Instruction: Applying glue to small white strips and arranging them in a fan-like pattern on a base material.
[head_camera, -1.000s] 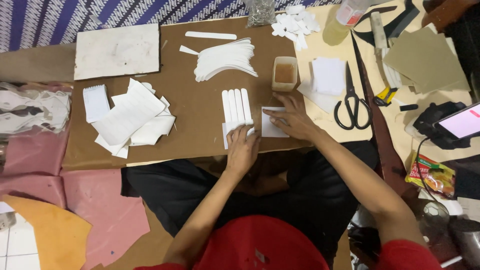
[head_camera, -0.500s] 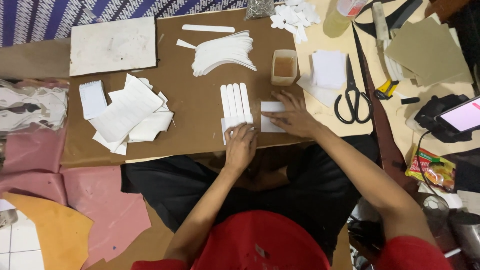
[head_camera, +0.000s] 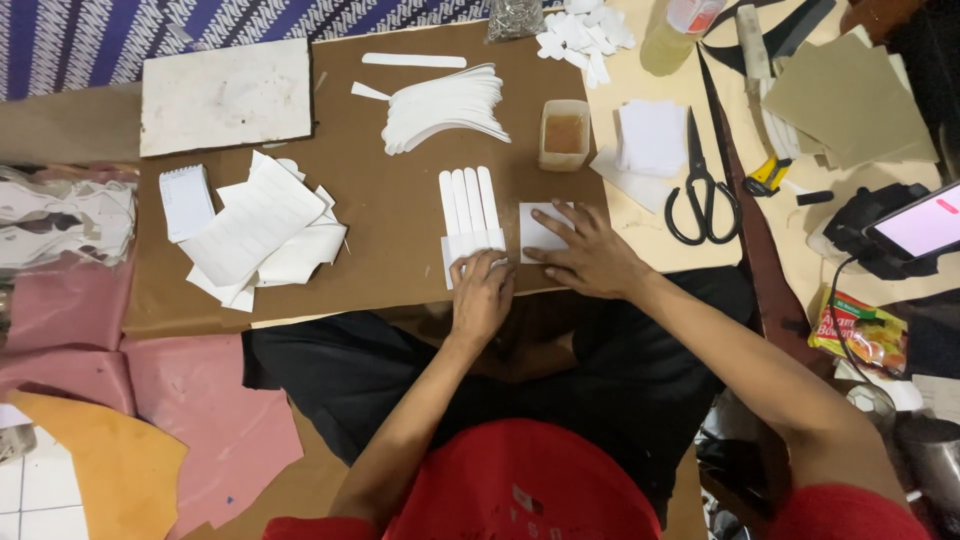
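Left hand (head_camera: 482, 295) flat, pinning near end of white strip row (head_camera: 470, 205); strips' long axis points away. Right hand (head_camera: 590, 258) spread flat on white square (head_camera: 540, 228), just right of strips.

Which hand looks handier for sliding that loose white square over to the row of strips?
Probably the right hand: its fingers already lie on the white square. The left hand is pressing down the base of the white strips, so moving it would free them.
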